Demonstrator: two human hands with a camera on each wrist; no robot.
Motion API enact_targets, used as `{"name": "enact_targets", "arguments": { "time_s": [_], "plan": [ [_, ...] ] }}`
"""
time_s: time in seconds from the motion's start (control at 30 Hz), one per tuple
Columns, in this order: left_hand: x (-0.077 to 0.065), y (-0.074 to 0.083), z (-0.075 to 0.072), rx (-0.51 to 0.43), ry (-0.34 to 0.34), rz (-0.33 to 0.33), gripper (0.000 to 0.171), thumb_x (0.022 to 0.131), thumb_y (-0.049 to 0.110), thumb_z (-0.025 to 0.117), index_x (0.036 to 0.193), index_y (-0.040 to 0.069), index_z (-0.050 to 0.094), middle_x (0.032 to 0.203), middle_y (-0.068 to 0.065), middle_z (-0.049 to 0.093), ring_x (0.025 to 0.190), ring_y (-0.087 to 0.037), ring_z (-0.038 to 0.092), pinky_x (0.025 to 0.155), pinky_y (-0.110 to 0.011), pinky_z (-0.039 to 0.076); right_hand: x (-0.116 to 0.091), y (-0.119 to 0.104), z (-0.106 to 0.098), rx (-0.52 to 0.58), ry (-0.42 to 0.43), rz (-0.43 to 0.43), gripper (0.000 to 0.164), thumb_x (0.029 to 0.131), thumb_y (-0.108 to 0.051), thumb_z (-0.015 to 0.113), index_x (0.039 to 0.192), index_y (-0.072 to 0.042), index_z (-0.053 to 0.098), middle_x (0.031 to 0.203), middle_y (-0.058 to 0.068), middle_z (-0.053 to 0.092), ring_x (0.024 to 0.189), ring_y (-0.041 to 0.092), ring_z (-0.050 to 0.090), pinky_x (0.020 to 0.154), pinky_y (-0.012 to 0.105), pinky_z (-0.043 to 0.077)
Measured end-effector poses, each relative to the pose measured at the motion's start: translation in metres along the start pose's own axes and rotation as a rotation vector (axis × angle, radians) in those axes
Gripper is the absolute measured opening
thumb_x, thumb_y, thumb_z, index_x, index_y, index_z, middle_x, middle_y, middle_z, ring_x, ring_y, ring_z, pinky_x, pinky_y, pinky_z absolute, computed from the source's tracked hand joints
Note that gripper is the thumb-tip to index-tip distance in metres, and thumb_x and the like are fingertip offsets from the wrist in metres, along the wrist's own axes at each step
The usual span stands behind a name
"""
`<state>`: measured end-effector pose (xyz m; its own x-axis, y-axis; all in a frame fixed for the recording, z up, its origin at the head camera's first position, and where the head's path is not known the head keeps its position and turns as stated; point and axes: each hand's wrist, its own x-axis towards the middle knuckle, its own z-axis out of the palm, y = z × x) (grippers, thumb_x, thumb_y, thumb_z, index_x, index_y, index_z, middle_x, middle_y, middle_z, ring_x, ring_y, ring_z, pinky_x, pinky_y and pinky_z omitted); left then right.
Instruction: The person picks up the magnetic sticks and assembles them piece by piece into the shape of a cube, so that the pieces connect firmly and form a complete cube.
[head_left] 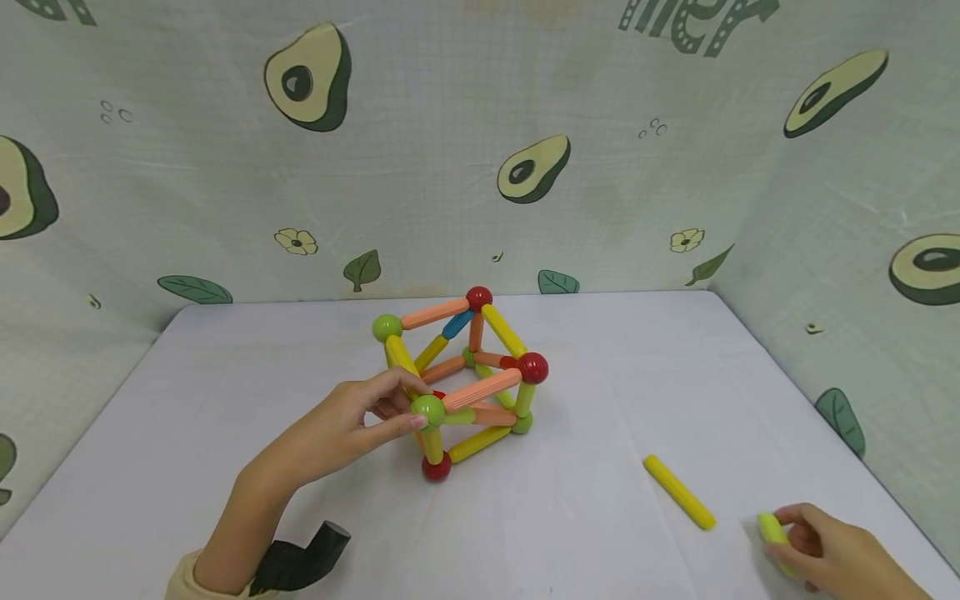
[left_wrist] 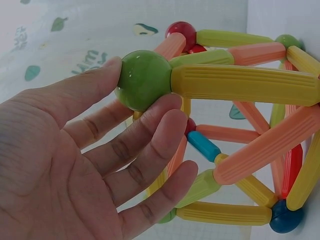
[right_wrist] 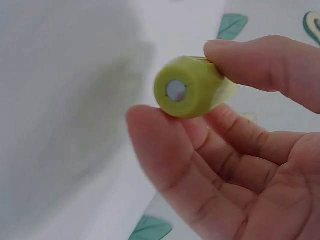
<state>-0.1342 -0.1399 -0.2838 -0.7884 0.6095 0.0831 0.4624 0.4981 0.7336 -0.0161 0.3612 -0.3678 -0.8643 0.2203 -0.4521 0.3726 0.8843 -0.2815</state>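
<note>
A frame of magnetic rods and balls (head_left: pixel 482 389) stands mid-table, built of yellow, orange, green, red and blue pieces. My left hand (head_left: pixel 367 411) pinches the green ball (head_left: pixel 428 410) at its near upper corner between thumb and fingers; in the left wrist view a yellow rod (left_wrist: pixel 245 85) runs off that green ball (left_wrist: pixel 145 80). At the table's right front, my right hand (head_left: pixel 832 542) pinches a short lime-green magnetic rod (head_left: pixel 771 528) between thumb and fingers. The right wrist view shows the rod's end with a round metal magnet (right_wrist: pixel 176 91).
A loose yellow rod (head_left: pixel 679 492) lies on the white table (head_left: pixel 585 533) between the frame and my right hand. A cloth printed with avocados (head_left: pixel 532 169) hangs behind and along the sides. A black strap mount (head_left: pixel 300 558) sits by the left wrist.
</note>
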Motion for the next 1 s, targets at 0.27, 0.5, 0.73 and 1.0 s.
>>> {"name": "enact_targets", "arguments": {
  "time_s": [0.27,0.5,0.73,1.0],
  "plan": [
    [0.0,-0.001,0.0,-0.008,-0.001,-0.009,0.029,0.09,0.036,0.059,0.111,0.016,0.056,0.093,0.008,0.063,0.084,-0.005,0.058,0.078,-0.023,0.05,-0.003,-0.056,-0.018,-0.024,0.329,-0.352,0.033,0.078,-0.016,0.074,0.103,0.002,0.062,0.078,-0.004,0.057,0.065,-0.007,0.041,0.057,0.018,0.047],
    [0.001,0.0,0.0,-0.011,-0.002,-0.017,0.029,0.09,0.036,0.059,0.11,0.016,0.056,0.094,0.008,0.063,0.084,-0.005,0.059,0.077,-0.023,0.05,-0.007,-0.118,-0.034,-0.005,0.441,-0.605,0.029,0.077,-0.011,0.074,0.103,-0.003,0.062,0.081,-0.008,0.055,0.069,-0.006,0.044,0.06,0.017,0.048],
    [0.001,-0.001,-0.001,-0.011,-0.006,-0.026,0.029,0.09,0.036,0.06,0.111,0.016,0.056,0.094,0.008,0.063,0.084,-0.006,0.058,0.078,-0.023,0.05,-0.016,-0.186,-0.052,0.051,0.427,-0.777,0.027,0.083,-0.013,0.07,0.108,-0.007,0.063,0.087,-0.009,0.057,0.074,-0.001,0.05,0.066,0.018,0.05],
    [0.002,-0.002,-0.002,-0.032,-0.01,-0.009,0.028,0.09,0.036,0.059,0.11,0.017,0.055,0.092,0.008,0.063,0.084,-0.005,0.059,0.08,-0.023,0.05,-0.018,-0.25,-0.06,0.109,0.381,-0.92,0.025,0.084,-0.011,0.068,0.109,-0.008,0.066,0.088,-0.006,0.059,0.075,0.006,0.052,0.069,0.022,0.052]
  ]
}}
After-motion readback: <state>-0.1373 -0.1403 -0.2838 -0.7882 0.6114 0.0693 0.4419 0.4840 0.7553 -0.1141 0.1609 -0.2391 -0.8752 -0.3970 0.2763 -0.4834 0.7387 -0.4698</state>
